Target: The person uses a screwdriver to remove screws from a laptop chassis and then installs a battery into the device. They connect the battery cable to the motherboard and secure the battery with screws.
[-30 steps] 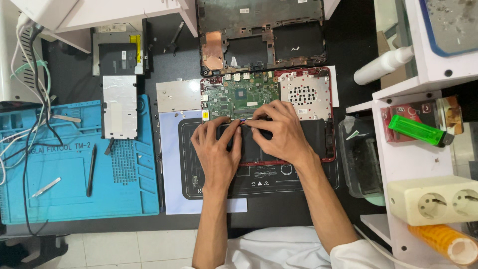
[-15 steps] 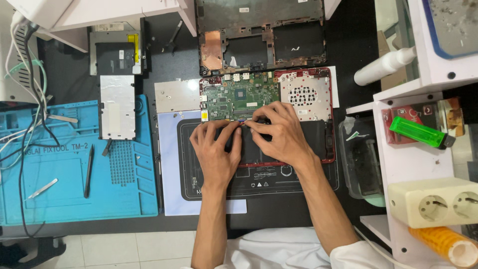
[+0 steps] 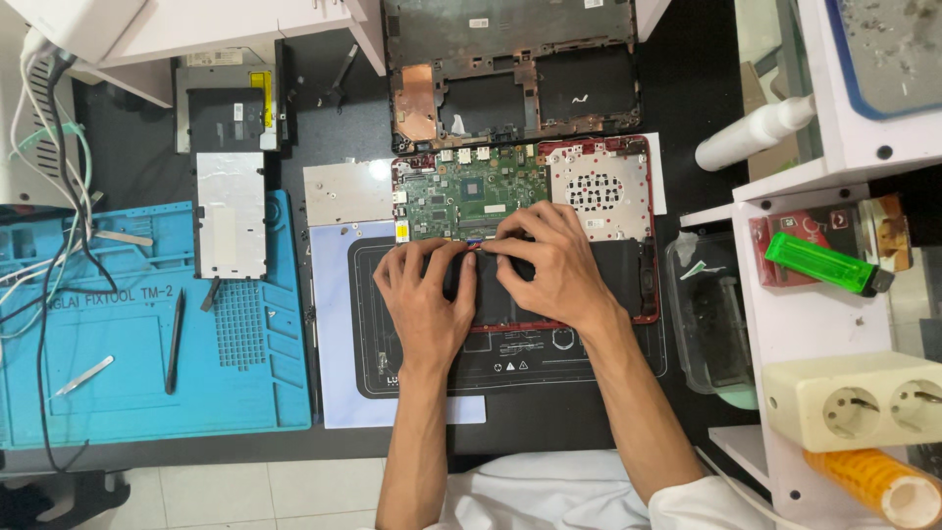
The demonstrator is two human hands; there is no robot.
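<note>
An opened red laptop base point(image 3: 643, 294) lies on a black mat point(image 3: 510, 358), showing a green circuit board point(image 3: 466, 191) and a grey fan grille point(image 3: 594, 191). My left hand point(image 3: 427, 299) and my right hand point(image 3: 549, 265) rest palm down on its black lower half. The fingertips of both hands meet at the lower edge of the circuit board, pinching a small part there that I cannot make out. A second dark laptop shell point(image 3: 510, 69) with copper plates lies just beyond.
A blue work mat point(image 3: 147, 334) on the left carries a black pen tool point(image 3: 175, 339), metal tweezers point(image 3: 83, 375) and a silver drive point(image 3: 231, 216). White shelves on the right hold a green lighter point(image 3: 819, 263), a power strip point(image 3: 854, 402) and a white bottle point(image 3: 756, 132).
Both hands stay on the laptop base; only the fingertips shift slightly at the board's lower edge. The view has drifted a little.
</note>
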